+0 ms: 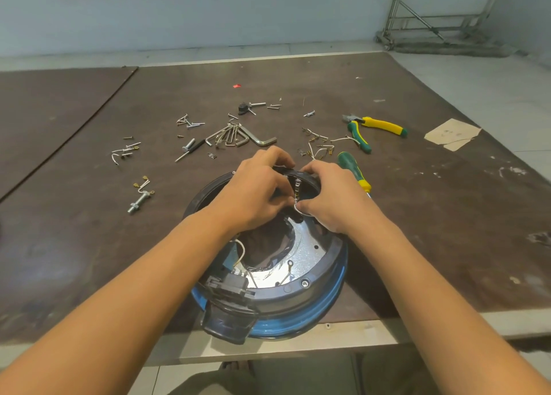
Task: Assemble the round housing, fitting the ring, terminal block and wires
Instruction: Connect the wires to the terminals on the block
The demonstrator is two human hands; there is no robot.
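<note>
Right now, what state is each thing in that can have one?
round housing: open side up.
ring: gripped by both hands at the housing's far side.
left hand: fingers curled over the ring.
right hand: fingers curled over the ring.
terminal block: on the housing's near rim.
white wire: loose inside the housing.
pliers: lying unused, handles spread.

I see bare desk (74,254) left of the housing (316,278); beyond it hex keys (238,138), screws (187,121) and pliers (383,125) crowd the way, screwdriver (351,166) close right.
</note>
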